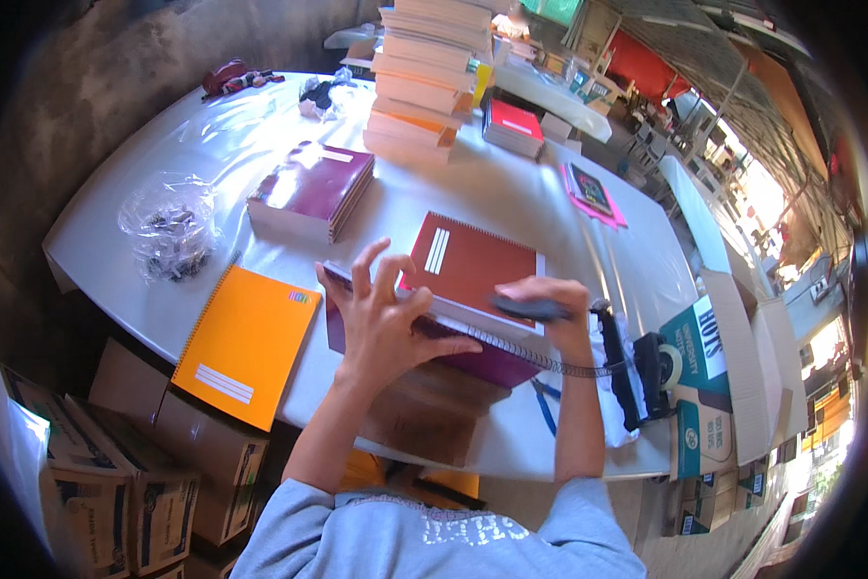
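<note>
Shirt (395,540), left hand (381,318) at purple notebook's (497,367) edge, tabletop (613,261) room beyond

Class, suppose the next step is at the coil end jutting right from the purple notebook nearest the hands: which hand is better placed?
Probably the right hand: it is nearer the jutting coil, though it holds a dark object. The left hand is farther off, spread at the purple notebook.

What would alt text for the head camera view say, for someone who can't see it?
A person's left hand touches a purple notebook whose spiral coil sticks out to the right, while the right hand holds a blurred dark object. An orange notebook lies at left on the white table, with a tall paper stack farther back.
</note>
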Demonstrator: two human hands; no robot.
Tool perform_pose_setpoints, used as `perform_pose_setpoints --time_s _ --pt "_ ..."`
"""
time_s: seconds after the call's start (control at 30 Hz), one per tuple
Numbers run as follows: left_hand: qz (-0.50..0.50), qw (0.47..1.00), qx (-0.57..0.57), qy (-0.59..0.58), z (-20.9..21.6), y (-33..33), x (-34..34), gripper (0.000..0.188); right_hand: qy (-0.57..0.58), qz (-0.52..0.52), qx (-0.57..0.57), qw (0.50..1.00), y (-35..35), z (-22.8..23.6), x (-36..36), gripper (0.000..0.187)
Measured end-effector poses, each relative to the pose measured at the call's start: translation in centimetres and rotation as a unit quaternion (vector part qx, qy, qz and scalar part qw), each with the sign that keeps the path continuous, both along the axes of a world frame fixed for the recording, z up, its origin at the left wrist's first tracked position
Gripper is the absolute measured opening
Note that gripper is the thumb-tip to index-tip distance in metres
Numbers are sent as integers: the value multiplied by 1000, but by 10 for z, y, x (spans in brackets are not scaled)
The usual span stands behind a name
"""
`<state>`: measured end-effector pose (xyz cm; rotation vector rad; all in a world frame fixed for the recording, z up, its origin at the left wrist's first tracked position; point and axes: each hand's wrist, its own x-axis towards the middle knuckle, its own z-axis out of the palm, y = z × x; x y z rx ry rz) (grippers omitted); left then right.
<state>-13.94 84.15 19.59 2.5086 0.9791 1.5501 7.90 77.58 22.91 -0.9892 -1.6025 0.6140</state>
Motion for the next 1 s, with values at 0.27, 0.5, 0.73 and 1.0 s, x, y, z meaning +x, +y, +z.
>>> perform_pose_setpoints --time_s 0.27,0.5,0.73,1.0 --pt "17 1000 0 20 2 1 -8 58 -32 103 13 994 10 13 -24 28" --pt "-33 999 -8 -32 -1 21 -23 62 21 82 32 996 15 -3 -37 14" --pt "-55 998 4 -26 0 23 -23 63 -33 303 117 945 28 22 -32 15" --pt "-53 997 -7 -56 1 34 -31 64 -169 144 71 972 38 13 -55 35"
